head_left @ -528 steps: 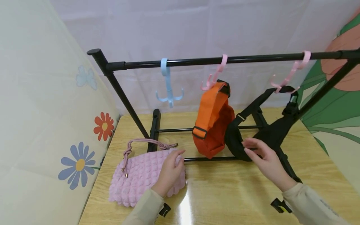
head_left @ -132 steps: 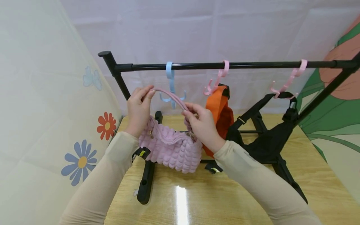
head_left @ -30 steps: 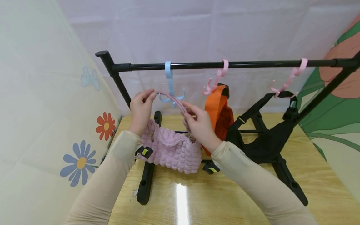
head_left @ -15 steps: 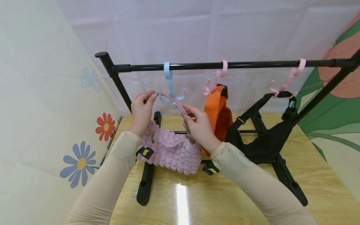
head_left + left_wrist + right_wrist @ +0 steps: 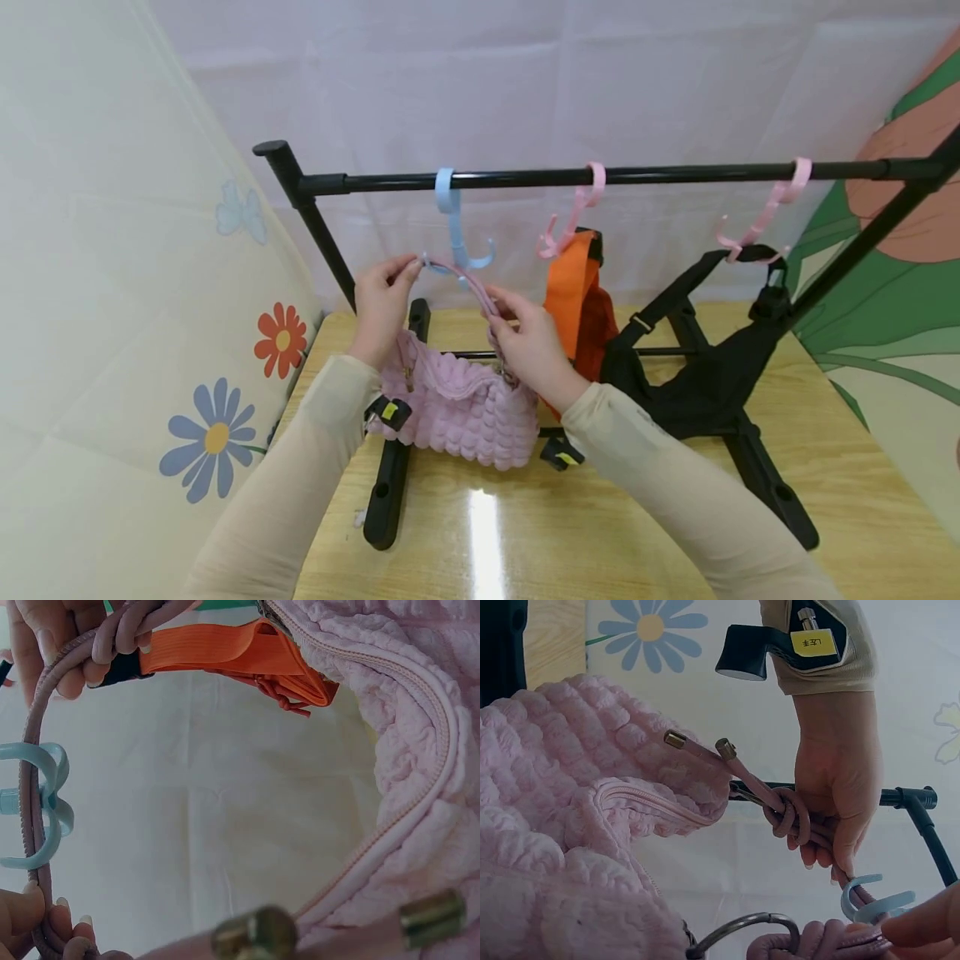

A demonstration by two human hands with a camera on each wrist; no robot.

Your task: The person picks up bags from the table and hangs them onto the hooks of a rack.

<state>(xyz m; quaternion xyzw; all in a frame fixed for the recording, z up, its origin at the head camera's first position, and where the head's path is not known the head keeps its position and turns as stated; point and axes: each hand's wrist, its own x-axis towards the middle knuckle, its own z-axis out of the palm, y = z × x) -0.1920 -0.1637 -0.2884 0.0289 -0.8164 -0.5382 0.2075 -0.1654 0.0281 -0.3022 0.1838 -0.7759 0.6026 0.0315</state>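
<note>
A pink puffy handbag (image 5: 472, 412) hangs from its rope-like handle (image 5: 474, 285), which both hands hold up. My left hand (image 5: 381, 310) pinches the handle's left part between thumb and fingers. Further right, my right hand (image 5: 536, 346) grips the other side near its knot. Between them the handle lies across the prongs of a light blue hook (image 5: 453, 218) on the rack's bar. In the left wrist view, the curved prongs of the blue hook (image 5: 54, 796) reach around the handle. Gold-tipped cord ends (image 5: 726, 748) dangle by the left hand in the right wrist view.
A black rack (image 5: 517, 178) stands on the wooden table (image 5: 600, 517). An orange bag (image 5: 572, 292) hangs from a pink hook (image 5: 579, 212) close to the right hand. Further right, a black bag (image 5: 697, 383) hangs from another pink hook (image 5: 774, 208).
The handbag lay on the table at first; later both hands held it up by the handle at the blue hook. Over the last second, hands and handle have sunk slightly onto the prongs.
</note>
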